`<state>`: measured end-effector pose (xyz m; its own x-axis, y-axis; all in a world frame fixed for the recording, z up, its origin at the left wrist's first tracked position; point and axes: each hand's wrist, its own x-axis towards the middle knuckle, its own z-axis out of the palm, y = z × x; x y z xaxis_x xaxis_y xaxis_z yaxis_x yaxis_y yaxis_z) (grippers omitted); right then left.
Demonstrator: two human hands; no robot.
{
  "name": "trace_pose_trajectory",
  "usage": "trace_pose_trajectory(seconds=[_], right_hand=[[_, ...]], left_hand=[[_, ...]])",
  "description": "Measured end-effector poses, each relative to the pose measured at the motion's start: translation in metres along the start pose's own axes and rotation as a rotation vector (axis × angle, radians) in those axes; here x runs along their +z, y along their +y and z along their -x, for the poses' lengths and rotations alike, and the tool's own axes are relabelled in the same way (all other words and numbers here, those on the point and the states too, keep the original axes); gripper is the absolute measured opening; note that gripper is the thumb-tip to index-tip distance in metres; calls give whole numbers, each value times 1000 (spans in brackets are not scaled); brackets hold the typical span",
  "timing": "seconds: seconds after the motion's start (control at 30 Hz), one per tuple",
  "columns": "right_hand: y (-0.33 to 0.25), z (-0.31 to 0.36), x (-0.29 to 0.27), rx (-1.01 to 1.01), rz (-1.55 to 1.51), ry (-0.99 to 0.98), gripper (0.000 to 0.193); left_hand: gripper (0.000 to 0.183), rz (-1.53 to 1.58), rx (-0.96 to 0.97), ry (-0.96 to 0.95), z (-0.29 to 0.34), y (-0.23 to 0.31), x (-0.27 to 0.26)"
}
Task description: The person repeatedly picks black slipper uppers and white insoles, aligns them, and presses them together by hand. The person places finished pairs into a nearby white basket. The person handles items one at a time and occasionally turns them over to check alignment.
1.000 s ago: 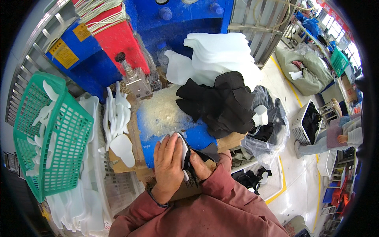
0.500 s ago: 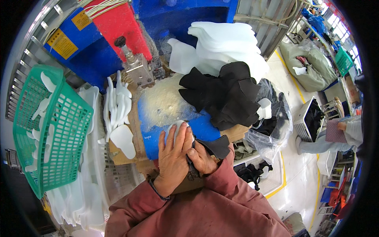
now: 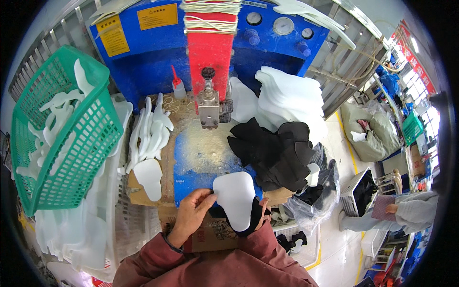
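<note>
We held one white foam piece (image 3: 234,200) over black fabric (image 3: 252,221), left hand (image 3: 191,214) pinching, right hand (image 3: 262,217) mostly hidden, grip unclear; black pile (image 3: 275,153) remained uncut.

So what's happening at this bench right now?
A person in a dark red top holds a white sole-shaped foam piece against a black fabric piece at the near edge of the blue work pad. The left hand pinches the white piece's edge; the right hand is mostly hidden beneath. More white pieces and black pieces are stacked beside the press.
</note>
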<state>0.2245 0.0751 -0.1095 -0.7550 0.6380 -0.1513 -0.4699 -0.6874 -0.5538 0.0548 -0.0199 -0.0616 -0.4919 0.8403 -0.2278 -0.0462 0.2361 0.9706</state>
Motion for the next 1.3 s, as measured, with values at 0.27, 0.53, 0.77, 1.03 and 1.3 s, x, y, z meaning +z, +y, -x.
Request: trace_pose_trajectory(seconds=[0.27, 0.53, 0.77, 1.03, 1.3], right_hand=[[7, 4, -6, 4, -2, 62, 110], [-2, 45, -3, -46, 1140, 647, 81], [16, 6, 0, -43, 346, 99, 76], [23, -1, -10, -60, 266, 95, 71], [17, -4, 1, -34, 69, 234, 67]], left_hand=[[23, 61, 40, 19, -6, -7, 1], [18, -250, 73, 165, -11, -4, 6], [20, -265, 204, 204, -24, -28, 9], [16, -120, 119, 163, -51, -71, 1], [40, -192, 240, -163, -47, -59, -14]])
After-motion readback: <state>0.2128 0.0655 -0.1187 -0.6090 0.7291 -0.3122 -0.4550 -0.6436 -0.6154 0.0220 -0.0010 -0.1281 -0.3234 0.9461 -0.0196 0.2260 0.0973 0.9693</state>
